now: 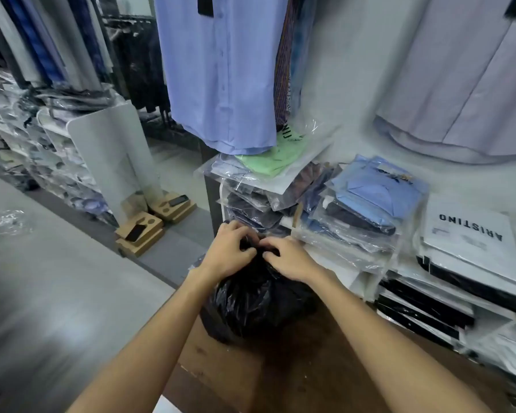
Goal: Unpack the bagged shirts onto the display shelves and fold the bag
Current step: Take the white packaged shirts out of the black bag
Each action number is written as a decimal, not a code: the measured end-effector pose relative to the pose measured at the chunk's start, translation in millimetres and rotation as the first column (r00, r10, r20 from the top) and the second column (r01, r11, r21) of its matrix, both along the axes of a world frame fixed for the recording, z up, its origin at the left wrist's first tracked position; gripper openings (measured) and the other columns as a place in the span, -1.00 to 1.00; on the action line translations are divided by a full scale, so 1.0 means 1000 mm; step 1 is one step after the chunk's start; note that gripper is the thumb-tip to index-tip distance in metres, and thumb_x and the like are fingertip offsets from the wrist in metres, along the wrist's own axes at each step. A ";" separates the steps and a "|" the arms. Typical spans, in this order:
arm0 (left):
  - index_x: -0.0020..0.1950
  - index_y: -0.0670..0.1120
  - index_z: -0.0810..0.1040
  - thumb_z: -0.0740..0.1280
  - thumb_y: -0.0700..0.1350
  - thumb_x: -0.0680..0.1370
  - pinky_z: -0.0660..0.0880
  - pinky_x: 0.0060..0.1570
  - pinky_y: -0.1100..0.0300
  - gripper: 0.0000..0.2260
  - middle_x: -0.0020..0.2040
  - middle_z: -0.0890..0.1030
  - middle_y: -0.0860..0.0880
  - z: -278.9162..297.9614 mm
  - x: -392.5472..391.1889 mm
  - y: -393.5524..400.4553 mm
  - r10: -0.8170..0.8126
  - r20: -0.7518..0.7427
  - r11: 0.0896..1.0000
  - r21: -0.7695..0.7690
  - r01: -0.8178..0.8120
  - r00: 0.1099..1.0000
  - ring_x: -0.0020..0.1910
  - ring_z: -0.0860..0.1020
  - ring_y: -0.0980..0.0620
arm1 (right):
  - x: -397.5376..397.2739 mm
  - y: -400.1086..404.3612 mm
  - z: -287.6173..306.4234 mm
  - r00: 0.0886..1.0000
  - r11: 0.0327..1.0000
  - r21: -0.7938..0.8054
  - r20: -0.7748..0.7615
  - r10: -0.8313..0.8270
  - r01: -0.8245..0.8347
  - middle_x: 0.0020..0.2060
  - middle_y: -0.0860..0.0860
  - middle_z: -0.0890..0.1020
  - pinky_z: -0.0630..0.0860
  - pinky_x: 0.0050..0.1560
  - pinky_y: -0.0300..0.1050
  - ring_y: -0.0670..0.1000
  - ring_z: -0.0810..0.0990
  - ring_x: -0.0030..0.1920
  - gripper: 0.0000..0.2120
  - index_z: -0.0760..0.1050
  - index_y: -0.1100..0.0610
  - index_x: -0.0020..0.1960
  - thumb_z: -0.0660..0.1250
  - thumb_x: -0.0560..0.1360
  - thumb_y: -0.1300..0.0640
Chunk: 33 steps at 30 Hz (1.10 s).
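Observation:
A bulging black plastic bag sits on a brown wooden surface in front of me. My left hand and my right hand both pinch the gathered top of the bag, fingers curled into the plastic. What the bag holds is hidden. Just behind it stand white display shelves with stacks of shirts in clear plastic sleeves, a blue one on top, and a green packaged shirt further back.
White boxes printed ARISTINO are stacked on the right. A blue shirt and a pale shirt hang above the shelves. Cardboard trays lie on the grey floor at left, beside another shelf unit of packaged shirts.

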<state>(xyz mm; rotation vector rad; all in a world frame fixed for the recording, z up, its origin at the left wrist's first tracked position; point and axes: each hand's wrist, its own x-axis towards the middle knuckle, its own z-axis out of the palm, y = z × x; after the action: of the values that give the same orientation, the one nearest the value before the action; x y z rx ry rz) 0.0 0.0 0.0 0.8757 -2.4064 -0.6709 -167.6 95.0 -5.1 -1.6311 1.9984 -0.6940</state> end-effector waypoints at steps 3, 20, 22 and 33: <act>0.05 0.02 0.63 0.39 0.05 0.34 0.36 0.08 0.17 -0.69 -0.07 0.52 0.11 0.003 0.004 0.000 -0.056 0.124 0.998 0.030 0.053 0.991 0.00 0.46 0.06 | 0.004 -0.004 0.006 0.987 0.998 0.032 -0.152 0.051 -0.047 0.24 -0.08 0.61 0.37 0.32 -0.04 0.10 0.43 0.29 -0.65 0.57 -0.08 0.35 0.33 0.57 -0.03; 0.07 -0.04 0.51 0.39 -0.25 0.37 0.49 0.00 0.02 -0.69 0.01 0.49 -0.06 0.006 -0.001 -0.011 -0.119 0.233 0.990 -0.045 0.133 0.965 -0.01 0.49 -0.07 | -0.006 -0.002 0.023 0.943 0.987 -0.049 -0.291 -0.159 0.152 -0.32 -0.25 0.47 0.24 0.21 0.06 -0.02 0.48 0.21 -0.82 0.64 -0.16 -0.10 0.36 0.54 -0.22; 0.07 -0.05 0.52 0.37 -0.31 0.38 0.40 -0.06 0.13 -0.70 0.00 0.44 -0.03 0.008 0.006 -0.017 -0.093 0.227 0.993 -0.050 0.107 0.969 -0.05 0.44 -0.02 | -0.016 0.004 0.029 0.939 0.988 -0.040 -0.308 -0.154 0.149 -0.33 -0.26 0.43 0.25 0.20 0.07 0.00 0.47 0.17 -0.81 0.63 -0.15 -0.10 0.35 0.56 -0.21; 0.02 -0.09 0.55 0.26 -0.39 0.37 0.51 -0.05 0.02 -0.68 -0.07 0.64 -0.08 0.019 0.003 -0.024 -0.005 0.218 0.999 -0.049 0.016 0.976 0.00 0.57 -0.15 | -0.035 0.008 0.040 0.891 0.976 0.076 -0.428 -0.153 0.204 -0.05 -0.06 0.69 0.22 0.25 0.15 0.08 0.51 0.24 -0.78 0.54 -0.11 -0.11 0.26 0.63 -0.17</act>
<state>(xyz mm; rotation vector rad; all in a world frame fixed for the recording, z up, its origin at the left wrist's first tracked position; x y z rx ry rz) 2.9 -24.1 19.1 0.9603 -2.6110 -0.5389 -202.5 103.2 35.3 -1.6422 2.4671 -0.2858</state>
